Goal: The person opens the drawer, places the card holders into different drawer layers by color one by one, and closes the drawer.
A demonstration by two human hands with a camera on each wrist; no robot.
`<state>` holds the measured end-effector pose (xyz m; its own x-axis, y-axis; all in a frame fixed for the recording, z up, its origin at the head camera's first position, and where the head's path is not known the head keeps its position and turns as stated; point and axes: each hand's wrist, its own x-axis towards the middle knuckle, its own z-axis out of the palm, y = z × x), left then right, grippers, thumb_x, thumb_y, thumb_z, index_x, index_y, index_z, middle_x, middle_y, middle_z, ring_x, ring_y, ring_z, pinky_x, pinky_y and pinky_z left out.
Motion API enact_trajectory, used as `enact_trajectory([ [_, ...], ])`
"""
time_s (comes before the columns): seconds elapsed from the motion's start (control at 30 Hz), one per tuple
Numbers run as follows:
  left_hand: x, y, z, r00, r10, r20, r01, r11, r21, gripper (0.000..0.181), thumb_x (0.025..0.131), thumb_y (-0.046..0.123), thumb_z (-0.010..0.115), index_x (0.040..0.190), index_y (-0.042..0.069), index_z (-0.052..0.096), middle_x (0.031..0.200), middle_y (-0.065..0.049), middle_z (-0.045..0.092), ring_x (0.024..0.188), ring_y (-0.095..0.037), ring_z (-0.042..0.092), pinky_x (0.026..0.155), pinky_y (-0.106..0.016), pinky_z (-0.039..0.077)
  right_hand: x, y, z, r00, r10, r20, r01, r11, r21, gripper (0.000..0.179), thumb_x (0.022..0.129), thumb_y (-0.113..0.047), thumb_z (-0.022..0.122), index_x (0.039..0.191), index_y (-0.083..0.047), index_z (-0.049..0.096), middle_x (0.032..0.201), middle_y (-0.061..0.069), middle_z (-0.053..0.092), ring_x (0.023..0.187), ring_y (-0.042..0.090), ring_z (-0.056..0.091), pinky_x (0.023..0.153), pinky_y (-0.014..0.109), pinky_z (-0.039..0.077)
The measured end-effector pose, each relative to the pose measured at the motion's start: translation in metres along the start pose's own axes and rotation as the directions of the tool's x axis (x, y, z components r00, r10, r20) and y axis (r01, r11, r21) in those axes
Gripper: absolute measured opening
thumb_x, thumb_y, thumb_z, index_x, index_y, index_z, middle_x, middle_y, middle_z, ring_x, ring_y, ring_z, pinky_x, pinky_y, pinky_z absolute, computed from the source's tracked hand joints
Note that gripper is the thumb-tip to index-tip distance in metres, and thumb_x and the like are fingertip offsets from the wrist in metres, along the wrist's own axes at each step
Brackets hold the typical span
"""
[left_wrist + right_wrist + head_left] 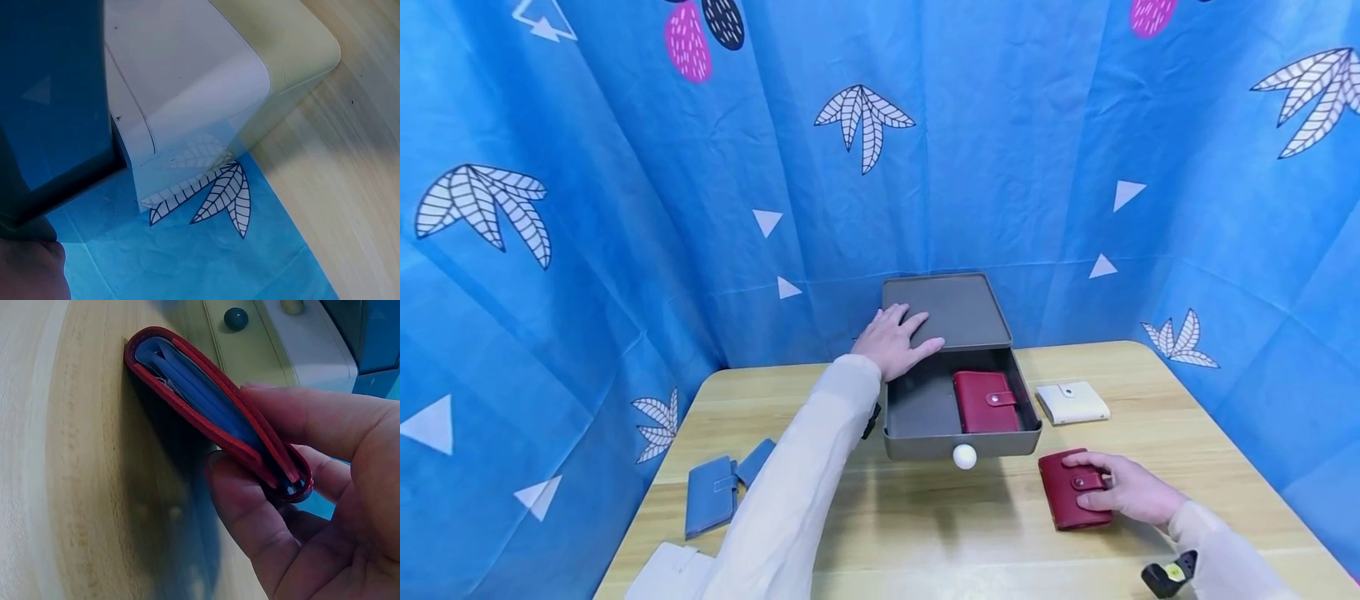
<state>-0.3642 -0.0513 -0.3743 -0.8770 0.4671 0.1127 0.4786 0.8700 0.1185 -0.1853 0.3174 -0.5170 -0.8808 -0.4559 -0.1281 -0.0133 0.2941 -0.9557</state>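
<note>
My right hand [1126, 490] pinches a red snap-strap card wallet [1071, 492] between thumb and fingers, at the right of the table. In the right wrist view the red wallet [206, 406] is edge-on, with clear sleeves inside, and casts a shadow on the wood. My left hand [895, 340] rests spread on the grey top [955, 308] of a small drawer cabinet. Below it, the grey top drawer [917, 408] is pulled out and has a round white knob [965, 457]. A second red wallet [987, 402] lies in this drawer's right half; the left half is bare.
A white wallet [1072, 402] lies right of the cabinet. Blue wallets [711, 496] and a white one [670, 571] lie at the left, partly behind my left sleeve. Yellow [250, 353] and white [312, 350] drawers sit beneath the grey one. Blue curtain [1000, 167] encloses the table.
</note>
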Motion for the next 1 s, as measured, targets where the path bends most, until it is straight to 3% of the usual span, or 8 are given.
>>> enact_trajectory([
  [0.23, 0.004, -0.002, 0.001, 1.0, -0.006, -0.013, 0.006, 1.0, 0.0, 0.086, 0.083, 0.083, 0.02, 0.151, 0.032, 0.031, 0.158, -0.005, 0.022, 0.146, -0.022, 0.014, 0.118, -0.038, 0.007, 0.0, -0.008, -0.002, 1.0, -0.002, -0.023, 0.003, 0.999, 0.04, 0.062, 0.089, -0.004, 0.067, 0.138, 0.013, 0.033, 0.121, 0.03, 0.054, 0.098, 0.031, 0.064, 0.077, 0.041, 0.056],
  [1.0, 0.001, -0.005, 0.0, 1.0, 0.006, 0.01, -0.005, 1.0, -0.007, 0.085, 0.083, 0.083, 0.021, 0.152, 0.032, 0.03, 0.158, -0.005, 0.021, 0.146, -0.022, 0.013, 0.118, -0.038, 0.007, 0.002, -0.058, -0.008, 0.991, -0.085, -0.105, 0.082, 0.996, -0.028, 0.06, 0.09, -0.004, 0.066, 0.138, 0.01, 0.033, 0.122, 0.031, 0.052, 0.099, 0.022, 0.065, 0.076, 0.041, 0.057],
])
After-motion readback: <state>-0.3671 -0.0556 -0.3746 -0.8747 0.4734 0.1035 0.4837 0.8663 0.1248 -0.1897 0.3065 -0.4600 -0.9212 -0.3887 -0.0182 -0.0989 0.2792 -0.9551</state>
